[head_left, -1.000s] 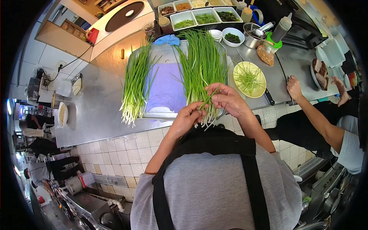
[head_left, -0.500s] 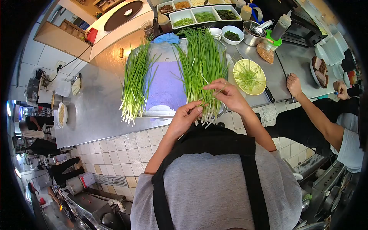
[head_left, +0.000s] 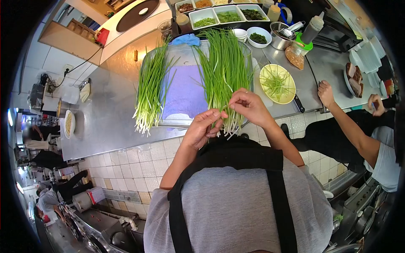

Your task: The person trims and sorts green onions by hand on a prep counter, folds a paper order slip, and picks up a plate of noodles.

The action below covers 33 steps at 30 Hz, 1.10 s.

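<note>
A wide bundle of green chives [head_left: 225, 63] lies on a metal tray [head_left: 175, 123], white ends toward me. My left hand [head_left: 205, 126] is at its near left edge, thumb and fingers closed on something too small to make out. Just right of it, over the white ends, my right hand [head_left: 246, 106] has its fingertips pinched; what is between them is hidden. A second, narrower bundle [head_left: 151, 90] rests at the tray's left side. Purple cloth [head_left: 183, 90] shows between the bundles. Green trimmings fill a yellow bowl [head_left: 289, 99] to the right.
A knife [head_left: 299, 103] lies beside the yellow bowl. Blue cloth [head_left: 186, 40] sits at the tray's back edge, before white food containers [head_left: 204, 19]. At the right, a co-worker's fist [head_left: 325, 93] rests at the counter edge near a bowl of meat [head_left: 353, 80].
My hands have drawn slightly apart from the chive stems, and my right fingers have come together in a pinch. The view has shifted slightly. The co-worker's farther hand has moved.
</note>
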Motion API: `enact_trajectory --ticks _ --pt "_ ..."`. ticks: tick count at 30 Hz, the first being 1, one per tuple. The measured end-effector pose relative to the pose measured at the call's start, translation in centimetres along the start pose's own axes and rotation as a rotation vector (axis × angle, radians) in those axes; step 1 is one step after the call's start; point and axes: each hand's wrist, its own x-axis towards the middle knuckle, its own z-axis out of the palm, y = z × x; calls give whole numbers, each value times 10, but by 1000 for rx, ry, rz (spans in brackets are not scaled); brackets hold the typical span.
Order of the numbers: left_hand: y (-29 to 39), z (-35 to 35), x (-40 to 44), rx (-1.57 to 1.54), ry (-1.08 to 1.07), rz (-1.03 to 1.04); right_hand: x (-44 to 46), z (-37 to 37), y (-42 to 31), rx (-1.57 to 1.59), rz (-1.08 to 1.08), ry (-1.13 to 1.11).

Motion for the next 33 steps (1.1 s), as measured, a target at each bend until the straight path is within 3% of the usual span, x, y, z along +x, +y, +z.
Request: enact_trajectory --ticks 3,6,9,11,13,15,18,21,25,28,33 --pt "1 0 0 23 24 -1 1 1 11 299 74 123" --pt "9 -19 0 131 83 130 5 -14 2 57 -22 342" --pt "48 -47 -6 573 456 417 4 -50 3 -284 -170 544" --pt "68 -104 3 1053 791 753 0 -73 4 -559 -159 604" --pt "99 -120 -6 1472 1076 765 -3 -85 4 -766 -65 614" --pt "114 -141 -2 1614 1262 574 -6 -94 5 -894 112 565" --pt "120 -149 2 1769 1224 242 -12 -106 23 -1206 29 451" --pt "108 -130 8 1935 1320 447 -19 -101 21 -1221 -23 526" --pt "79 -84 28 1590 818 807 -9 -74 6 -898 19 486" --pt "44 -47 50 1410 467 873 8 -35 3 -790 -2 340" --pt "15 -15 64 1394 321 846 30 2 5 -874 65 252"
